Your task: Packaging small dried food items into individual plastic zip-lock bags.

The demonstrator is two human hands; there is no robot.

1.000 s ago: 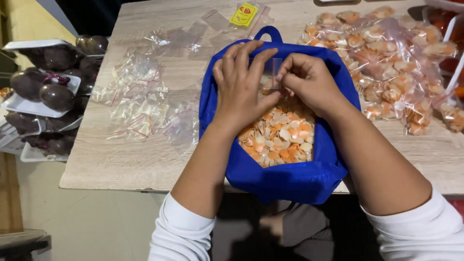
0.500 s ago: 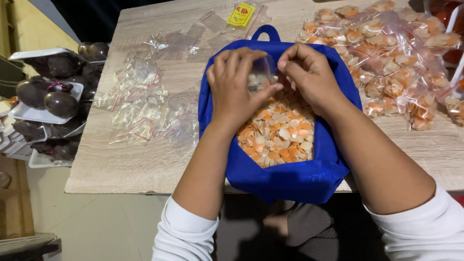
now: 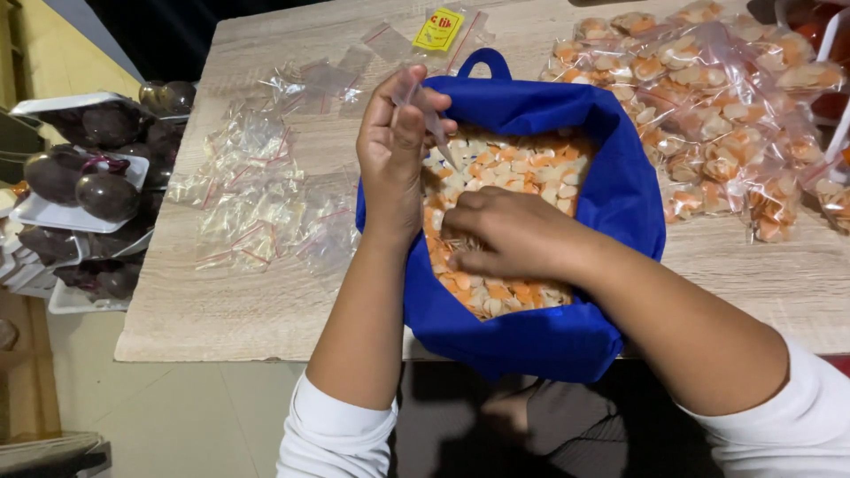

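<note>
A blue cloth bag stands open at the table's near edge, filled with small orange and cream crackers. My left hand is raised over the bag's left rim and pinches a small clear plastic bag that hangs from its fingers. My right hand lies palm down inside the blue bag, its fingers closed in the crackers at the near left side.
Empty clear zip bags lie heaped left of the blue bag. Filled cracker packets are piled at the right. A yellow packet lies at the far edge. Trays of dark round fruit stand beside the wooden table on the left.
Both hands were together over the bag holding the small clear bag. Now the right hand has dropped into the crackers while the left keeps the clear bag up.
</note>
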